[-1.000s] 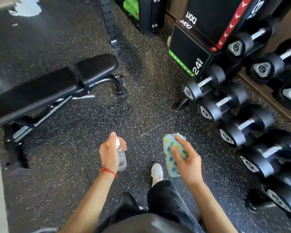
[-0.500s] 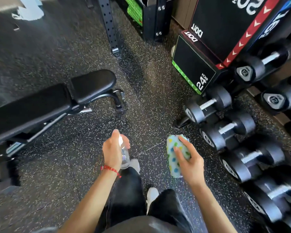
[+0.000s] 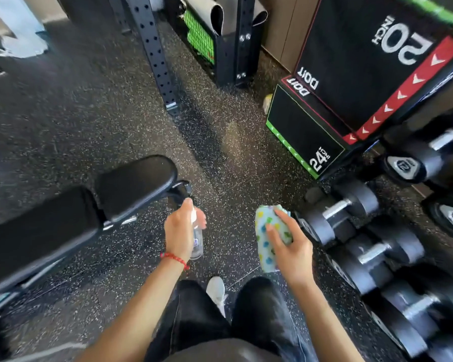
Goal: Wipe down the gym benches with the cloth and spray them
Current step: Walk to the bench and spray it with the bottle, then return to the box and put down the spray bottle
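A black padded gym bench (image 3: 63, 220) stands at the left, its small seat pad nearest the middle of the view. My left hand (image 3: 179, 235) grips a small clear spray bottle (image 3: 197, 241) upright, just right of the seat pad's end and above the floor. My right hand (image 3: 289, 248) holds a folded pale cloth (image 3: 266, 237) with coloured heart shapes, fingers curled round it, a little apart from the bottle. Neither hand touches the bench.
Rows of black dumbbells (image 3: 351, 218) line the right side on a low rack. Stacked black plyo boxes (image 3: 324, 121) stand at the back right. A perforated black rack post (image 3: 154, 56) rises at the back middle. Speckled rubber floor (image 3: 89, 113) spreads around; my legs and a white shoe (image 3: 216, 290) are below.
I have walked forward: the bench, dumbbells and boxes have shifted down and nearer in view. Both hands keep their hold on the bottle and cloth at about the same place.
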Tool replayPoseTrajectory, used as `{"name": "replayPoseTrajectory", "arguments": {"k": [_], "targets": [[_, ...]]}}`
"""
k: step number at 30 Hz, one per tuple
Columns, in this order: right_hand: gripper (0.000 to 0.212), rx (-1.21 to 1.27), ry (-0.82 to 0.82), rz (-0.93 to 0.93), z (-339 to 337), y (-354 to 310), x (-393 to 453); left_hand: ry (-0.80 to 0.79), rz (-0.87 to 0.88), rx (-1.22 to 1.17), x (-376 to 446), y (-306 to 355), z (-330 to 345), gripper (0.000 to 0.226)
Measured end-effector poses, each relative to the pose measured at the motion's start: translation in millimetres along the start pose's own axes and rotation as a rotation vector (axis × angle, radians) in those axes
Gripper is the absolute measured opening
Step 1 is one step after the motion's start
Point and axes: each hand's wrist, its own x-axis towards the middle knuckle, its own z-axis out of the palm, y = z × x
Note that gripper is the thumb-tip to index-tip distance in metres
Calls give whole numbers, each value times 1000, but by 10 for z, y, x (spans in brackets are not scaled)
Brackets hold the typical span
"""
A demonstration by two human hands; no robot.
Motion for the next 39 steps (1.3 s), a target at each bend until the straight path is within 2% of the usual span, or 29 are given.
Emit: {"name": "replayPoseTrajectory", "arguments": {"k": [5,19,21,30,39], "targets": [[33,38,3,36,92,-46,646,14,-50,-3,588,166,287,52],[33,18,8,9,-213,-411,3085,3,45,-43,2303,1191,1656,56],[32,26,8,8,-227,-462,3354,-14,21,-67,2512,1331,1806,56],[31,45,88,54,-51,-637,4703,-97,109,45,3809,1827,2462,60],[32,106,198,74,132,-1065,6106,-251,179,121,5186,2702,3203,61]]}}
